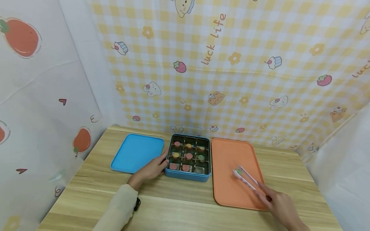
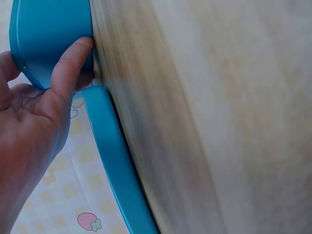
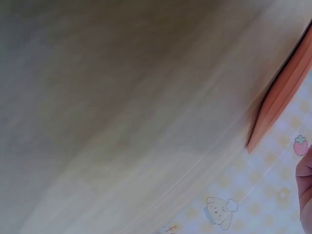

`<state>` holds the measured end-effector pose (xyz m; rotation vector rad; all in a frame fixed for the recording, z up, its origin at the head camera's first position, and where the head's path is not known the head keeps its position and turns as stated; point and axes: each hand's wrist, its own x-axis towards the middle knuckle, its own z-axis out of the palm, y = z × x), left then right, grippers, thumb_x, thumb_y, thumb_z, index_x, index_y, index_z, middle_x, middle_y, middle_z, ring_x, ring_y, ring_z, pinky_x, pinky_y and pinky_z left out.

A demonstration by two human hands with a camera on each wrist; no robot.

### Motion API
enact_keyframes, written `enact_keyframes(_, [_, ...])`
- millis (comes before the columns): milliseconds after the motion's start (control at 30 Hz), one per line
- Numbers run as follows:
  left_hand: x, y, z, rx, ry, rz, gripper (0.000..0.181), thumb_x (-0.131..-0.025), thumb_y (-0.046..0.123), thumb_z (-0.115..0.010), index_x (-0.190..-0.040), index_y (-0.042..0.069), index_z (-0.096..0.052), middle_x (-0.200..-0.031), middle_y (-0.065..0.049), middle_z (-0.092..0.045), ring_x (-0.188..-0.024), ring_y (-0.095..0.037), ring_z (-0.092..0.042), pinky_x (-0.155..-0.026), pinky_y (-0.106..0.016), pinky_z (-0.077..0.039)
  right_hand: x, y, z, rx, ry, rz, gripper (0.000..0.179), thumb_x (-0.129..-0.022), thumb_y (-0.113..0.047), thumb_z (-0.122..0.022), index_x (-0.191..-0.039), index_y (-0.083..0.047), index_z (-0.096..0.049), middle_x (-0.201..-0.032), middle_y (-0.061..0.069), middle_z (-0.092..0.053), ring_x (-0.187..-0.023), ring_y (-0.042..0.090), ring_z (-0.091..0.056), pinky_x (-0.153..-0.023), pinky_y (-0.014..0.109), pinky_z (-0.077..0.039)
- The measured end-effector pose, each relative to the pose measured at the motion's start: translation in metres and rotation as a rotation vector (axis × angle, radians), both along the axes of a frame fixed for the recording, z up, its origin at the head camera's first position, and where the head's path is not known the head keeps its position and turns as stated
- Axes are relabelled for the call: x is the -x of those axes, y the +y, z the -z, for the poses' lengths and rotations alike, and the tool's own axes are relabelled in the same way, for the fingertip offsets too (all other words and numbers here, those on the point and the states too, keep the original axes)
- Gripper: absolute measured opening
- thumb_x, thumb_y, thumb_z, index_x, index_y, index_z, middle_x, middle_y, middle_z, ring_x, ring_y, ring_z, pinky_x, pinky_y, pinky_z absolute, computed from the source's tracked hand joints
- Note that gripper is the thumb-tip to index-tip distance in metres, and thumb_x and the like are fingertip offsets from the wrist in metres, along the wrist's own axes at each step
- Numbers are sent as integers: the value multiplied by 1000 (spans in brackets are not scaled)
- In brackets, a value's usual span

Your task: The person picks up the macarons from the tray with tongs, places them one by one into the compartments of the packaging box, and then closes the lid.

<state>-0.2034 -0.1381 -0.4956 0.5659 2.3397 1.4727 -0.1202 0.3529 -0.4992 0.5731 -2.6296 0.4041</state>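
A blue rectangular tin [image 1: 188, 175] with a dark divided insert stands mid-table. Round red, yellow and green candy-like pieces [image 1: 189, 156] lie in its compartments; the front-right compartment shows only its ribbed floor. My left hand [image 1: 154, 166] holds the tin at its front-left corner, and in the left wrist view thumb and fingers spread around that corner [image 2: 53, 44]. My right hand [image 1: 281, 205] grips pale tongs [image 1: 248, 182] over the orange tray [image 1: 231, 154]. Between the tong tips is a small green round piece [image 1: 238, 172]. Only a bit of that hand [image 3: 305, 190] shows in the right wrist view.
Left of the tin lies a flat blue square tray or lid [image 1: 138, 152]. The orange tray sits close along the tin's right side. A patterned cloth [image 1: 202, 80] hangs behind the wooden table [image 1: 173, 205], with white cloths at both sides.
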Motion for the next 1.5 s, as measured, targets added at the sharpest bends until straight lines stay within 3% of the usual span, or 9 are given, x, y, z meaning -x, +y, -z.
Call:
enact_keyframes(67, [1, 1, 1, -16, -3, 12, 60, -111, 16, -31, -161, 18, 0, -140, -23, -53, -50, -12, -39, -50, -24, -39, 1, -3, 0, 5, 7, -16, 41, -75, -14, -85, -115, -7, -75, -56, -26, -27, -48, -11, -16, -43, 11, -20])
enact_keyframes(300, [-1, 0, 2, 2, -25, -32, 62, -110, 13, -31, -161, 18, 3, -120, -28, -60, -51, -13, -35, -50, -25, -37, 5, -10, 1, 17, 30, -56, 41, -73, -11, -85, -113, -7, -76, -57, -27, -27, -49, -12, -16, -43, 9, -18])
enact_keyframes(433, [0, 1, 2, -20, -27, -8, 62, -110, 14, -31, -161, 24, 3, -150, -22, -43, -53, -12, -36, -51, -24, -39, 7, -14, -1, 43, 21, -81, 42, -73, -9, -85, -113, -4, -75, -57, -27, -28, -49, -13, -17, -42, 9, -20])
enact_keyframes(567, [0, 3, 1, -51, -30, 24, 60, -111, 17, -29, -159, 33, 3, -161, -15, -29, -50, -12, -32, -51, -23, -38, 12, -18, -4, 62, 25, -113, 42, -72, -6, -85, -113, -2, -74, -56, -27, -28, -49, -14, -17, -42, 8, -20])
enact_keyframes(833, [1, 0, 1, -21, -19, 2, 60, -111, 16, -29, -161, 20, 3, -144, -21, -52, -50, -12, -39, -49, -23, -37, 21, -31, -11, 60, 50, -165, 43, -73, -8, -84, -115, -2, -74, -57, -26, -29, -50, -15, -15, -42, 7, -19])
enact_keyframes(967, [1, 1, 2, -62, -22, 16, 61, -111, 14, -30, -161, 19, 4, -152, -23, -42, -69, -16, -55, -51, -26, -39, 25, -41, -15, 73, 60, -201, 43, -75, -7, -83, -117, -3, -73, -58, -25, -30, -51, -15, -16, -42, 7, -19])
enact_keyframes(1133, [2, 1, 5, -33, -2, -13, 61, -111, 16, -32, -161, 20, 1, -152, -21, -42, -59, -16, -47, -52, -26, -40, 28, -53, -18, 73, 70, -232, 43, -76, -10, -83, -118, -5, -73, -59, -25, -32, -51, -15, -17, -42, 6, -19])
enact_keyframes(1367, [1, 1, 5, -45, -29, -19, 60, -110, 17, -32, -162, 22, 0, -151, -19, -45, -69, -14, -55, -55, -29, -43, 30, -66, -20, 88, 57, -253, 45, -76, -9, -83, -120, -7, -73, -59, -25, -34, -52, -15, -19, -42, 6, -20])
enact_keyframes(1500, [1, 1, 4, -61, -38, -15, 60, -111, 18, -32, -161, 22, 0, -152, -20, -43, -65, -19, -52, -53, -28, -41, 32, -72, -19, 89, 57, -276, 43, -77, -11, -83, -119, -7, -73, -59, -25, -34, -52, -15, -19, -43, 6, -20])
